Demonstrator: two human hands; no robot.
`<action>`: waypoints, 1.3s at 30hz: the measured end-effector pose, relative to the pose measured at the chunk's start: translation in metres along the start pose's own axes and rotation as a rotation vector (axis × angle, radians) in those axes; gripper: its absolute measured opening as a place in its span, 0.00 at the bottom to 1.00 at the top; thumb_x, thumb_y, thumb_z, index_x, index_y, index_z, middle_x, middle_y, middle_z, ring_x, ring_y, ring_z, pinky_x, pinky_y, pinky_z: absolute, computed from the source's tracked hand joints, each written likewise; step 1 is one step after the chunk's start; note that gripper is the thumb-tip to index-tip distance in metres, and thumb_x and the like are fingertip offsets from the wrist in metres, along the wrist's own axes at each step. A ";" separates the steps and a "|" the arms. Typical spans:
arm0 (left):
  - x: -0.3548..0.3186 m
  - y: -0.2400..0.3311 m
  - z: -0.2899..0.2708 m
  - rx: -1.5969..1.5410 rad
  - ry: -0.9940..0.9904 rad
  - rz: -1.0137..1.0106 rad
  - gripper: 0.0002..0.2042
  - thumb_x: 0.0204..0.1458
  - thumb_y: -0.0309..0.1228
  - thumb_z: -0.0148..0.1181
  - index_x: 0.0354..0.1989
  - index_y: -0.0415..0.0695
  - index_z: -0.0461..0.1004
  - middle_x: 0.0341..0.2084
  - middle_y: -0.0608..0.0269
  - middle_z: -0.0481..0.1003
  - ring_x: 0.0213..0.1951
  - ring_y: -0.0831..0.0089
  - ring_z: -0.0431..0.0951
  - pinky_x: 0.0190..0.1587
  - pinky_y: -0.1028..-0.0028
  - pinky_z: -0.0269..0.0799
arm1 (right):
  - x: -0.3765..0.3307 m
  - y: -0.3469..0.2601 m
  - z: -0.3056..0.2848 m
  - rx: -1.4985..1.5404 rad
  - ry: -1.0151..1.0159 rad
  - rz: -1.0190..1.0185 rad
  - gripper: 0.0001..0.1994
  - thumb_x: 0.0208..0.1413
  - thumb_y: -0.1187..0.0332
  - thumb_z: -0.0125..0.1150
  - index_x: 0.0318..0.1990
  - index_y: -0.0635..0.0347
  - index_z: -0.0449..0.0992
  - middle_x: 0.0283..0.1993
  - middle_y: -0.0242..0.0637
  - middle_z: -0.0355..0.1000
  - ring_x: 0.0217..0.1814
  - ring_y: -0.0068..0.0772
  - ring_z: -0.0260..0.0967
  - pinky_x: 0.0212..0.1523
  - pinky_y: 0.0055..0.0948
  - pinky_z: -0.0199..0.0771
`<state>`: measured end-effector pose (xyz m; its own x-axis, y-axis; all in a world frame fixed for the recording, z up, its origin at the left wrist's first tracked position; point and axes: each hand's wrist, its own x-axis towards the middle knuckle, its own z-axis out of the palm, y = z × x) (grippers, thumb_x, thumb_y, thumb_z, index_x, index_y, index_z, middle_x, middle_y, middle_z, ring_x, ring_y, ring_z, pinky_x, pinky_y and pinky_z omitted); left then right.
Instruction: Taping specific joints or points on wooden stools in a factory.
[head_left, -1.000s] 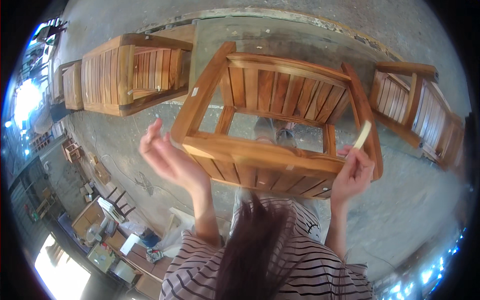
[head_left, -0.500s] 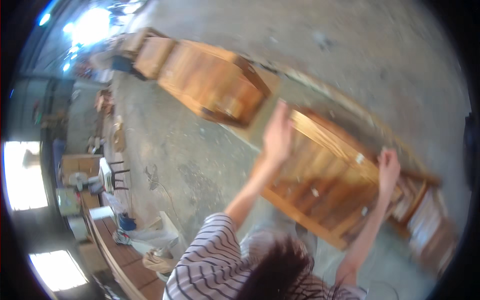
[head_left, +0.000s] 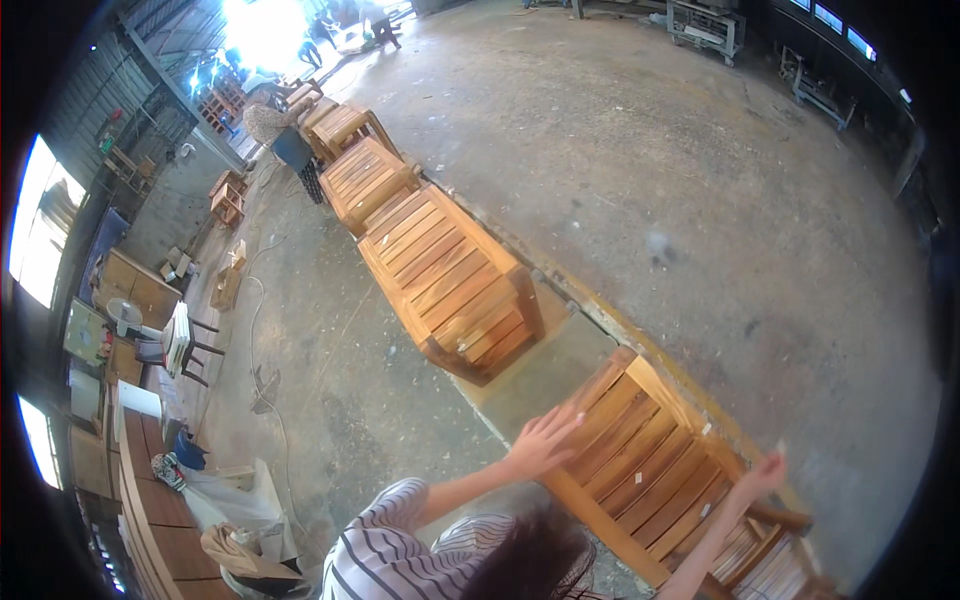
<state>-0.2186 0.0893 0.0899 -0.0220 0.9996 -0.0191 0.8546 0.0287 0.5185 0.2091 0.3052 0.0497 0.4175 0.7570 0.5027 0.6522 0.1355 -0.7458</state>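
Note:
A brown wooden slatted furniture piece point(head_left: 655, 455), like a chair, lies just in front of me, with a few small white scraps on its slats. Over its left edge my left hand point(head_left: 545, 440) is open, fingers stretched across the slats; whether it touches them I cannot tell. My right hand point(head_left: 762, 478) is held above the right side of the piece, fingers drawn together. What they pinch, if anything, is too small and blurred to make out.
Farther along the row stands another slatted wooden piece point(head_left: 450, 265), with several more behind it. A person point(head_left: 270, 120) stands beside the far ones. At left are a white-topped stool point(head_left: 180, 335), stacked brown boards point(head_left: 150, 490) and a cable point(head_left: 285, 420) on the concrete floor.
My view has shifted, so the row and more of the floor show. My left hand has gone from raised and upright to spread over the slats. The right hand stays raised at the right side.

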 end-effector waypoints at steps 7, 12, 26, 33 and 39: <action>-0.017 -0.019 0.027 -0.561 0.215 -0.177 0.31 0.52 0.29 0.59 0.66 0.41 0.58 0.65 0.52 0.60 0.66 0.55 0.59 0.66 0.65 0.54 | -0.179 0.110 -0.232 -0.839 0.198 -0.043 0.12 0.67 0.63 0.48 0.41 0.66 0.69 0.37 0.42 0.70 0.34 0.35 0.68 0.37 0.33 0.73; -0.013 -0.025 0.043 -0.658 0.334 -0.166 0.27 0.53 0.25 0.54 0.64 0.36 0.60 0.63 0.49 0.62 0.65 0.57 0.60 0.66 0.64 0.53 | -0.251 0.062 -0.195 0.415 0.360 1.005 0.21 0.59 0.59 0.49 0.52 0.68 0.68 0.45 0.46 0.69 0.50 0.44 0.68 0.47 0.42 0.73; 0.189 0.028 -0.001 -1.016 0.487 -0.036 0.31 0.67 0.45 0.33 0.71 0.49 0.29 0.55 0.45 0.68 0.59 0.57 0.67 0.61 0.58 0.58 | 0.009 0.018 -0.105 0.361 0.033 0.955 0.23 0.62 0.45 0.49 0.47 0.56 0.72 0.47 0.36 0.71 0.52 0.35 0.67 0.56 0.35 0.64; 0.086 -0.027 0.053 -0.286 -0.025 0.165 0.23 0.61 0.35 0.50 0.64 0.49 0.54 0.51 0.50 0.72 0.42 0.59 0.77 0.46 0.60 0.72 | 0.046 0.074 -0.068 0.491 0.200 0.725 0.22 0.67 0.50 0.35 0.41 0.60 0.69 0.45 0.46 0.71 0.48 0.44 0.70 0.50 0.43 0.72; 0.088 -0.041 0.127 0.348 -0.434 0.169 0.29 0.60 0.44 0.48 0.69 0.66 0.48 0.59 0.45 0.66 0.39 0.43 0.79 0.37 0.51 0.78 | 0.057 0.083 -0.054 0.471 0.219 0.695 0.23 0.66 0.51 0.32 0.40 0.60 0.70 0.41 0.46 0.72 0.45 0.44 0.71 0.48 0.43 0.73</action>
<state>-0.1894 0.1756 -0.0416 0.2811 0.8946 -0.3474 0.9498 -0.2074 0.2343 0.3209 0.3253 0.0403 0.7680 0.6330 -0.0973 -0.1053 -0.0251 -0.9941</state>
